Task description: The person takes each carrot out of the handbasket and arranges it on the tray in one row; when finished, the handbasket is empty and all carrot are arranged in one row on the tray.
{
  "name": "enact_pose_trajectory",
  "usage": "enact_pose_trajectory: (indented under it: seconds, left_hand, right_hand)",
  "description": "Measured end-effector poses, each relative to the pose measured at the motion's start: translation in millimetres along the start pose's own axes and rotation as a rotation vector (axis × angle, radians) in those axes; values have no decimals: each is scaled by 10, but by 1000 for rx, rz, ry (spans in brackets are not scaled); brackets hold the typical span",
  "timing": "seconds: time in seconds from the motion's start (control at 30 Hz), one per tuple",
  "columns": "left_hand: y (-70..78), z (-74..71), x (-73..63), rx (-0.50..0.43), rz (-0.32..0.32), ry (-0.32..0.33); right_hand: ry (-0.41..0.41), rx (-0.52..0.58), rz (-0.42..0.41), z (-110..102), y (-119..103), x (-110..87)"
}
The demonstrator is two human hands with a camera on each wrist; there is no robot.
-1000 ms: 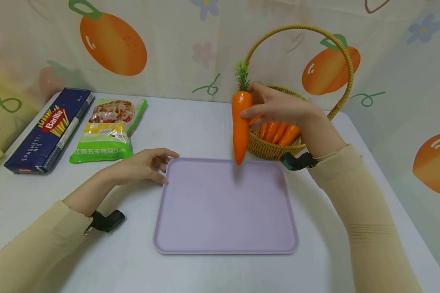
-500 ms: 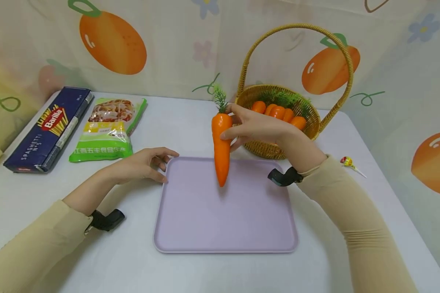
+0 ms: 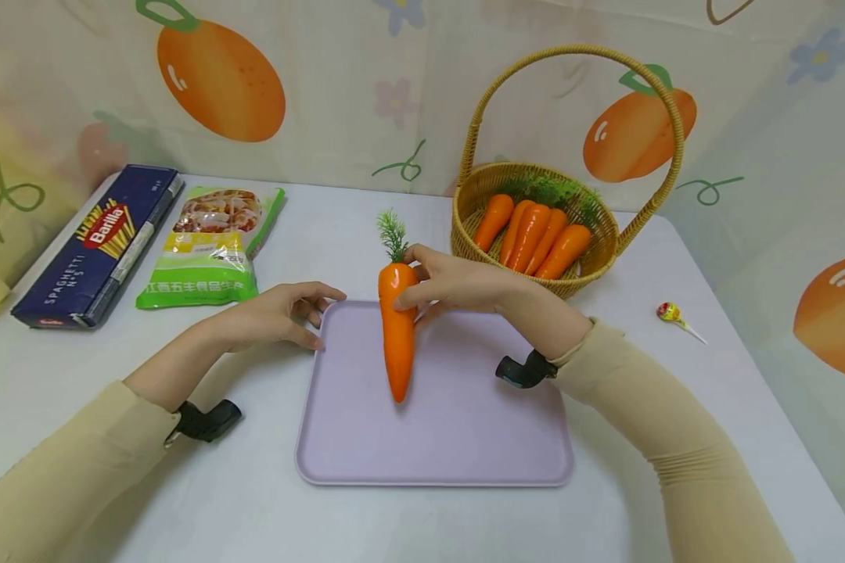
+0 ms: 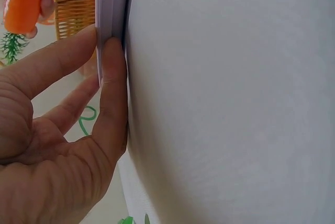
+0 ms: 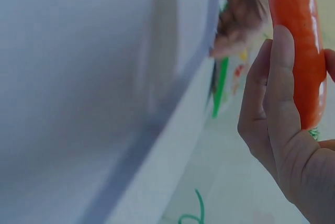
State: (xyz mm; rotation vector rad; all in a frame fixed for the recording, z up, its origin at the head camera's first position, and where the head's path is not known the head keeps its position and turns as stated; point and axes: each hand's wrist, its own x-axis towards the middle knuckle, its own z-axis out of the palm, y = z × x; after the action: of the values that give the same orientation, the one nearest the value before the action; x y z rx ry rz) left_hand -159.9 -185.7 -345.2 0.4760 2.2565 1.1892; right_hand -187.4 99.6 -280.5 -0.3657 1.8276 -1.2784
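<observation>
My right hand pinches a large orange carrot with a green leafy top. It hangs tip down over the left half of a pale purple tray; in the right wrist view the fingers lie along the carrot. At the tray's far left corner, my left hand holds the rim, its fingers and thumb bent around the corner. Up close in the left wrist view, fingertips press against the tray's edge.
Behind the tray at right stands a wicker basket with a tall handle and several carrots. A lollipop lies farther right. At back left are a blue spaghetti box and a green food packet.
My right hand has carried the carrot left and toward me, from in front of the basket to over the tray. The basket's carrots and the lollipop have come into view. My left hand stays put.
</observation>
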Motion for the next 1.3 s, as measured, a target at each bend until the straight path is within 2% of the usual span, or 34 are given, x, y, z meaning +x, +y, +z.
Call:
enact_pose_trajectory:
  seconds: [0.37, 1.1, 1.3]
  left_hand:
    - [19, -1, -12, -8, 0, -5]
    - [21, 3, -9, -12, -7, -11]
    - [29, 4, -8, -20, -19, -10]
  right_hand:
    - [-31, 51, 64, 357, 169, 162]
    - [-42, 155, 101, 668, 253, 333]
    - [-38, 145, 97, 705, 264, 373]
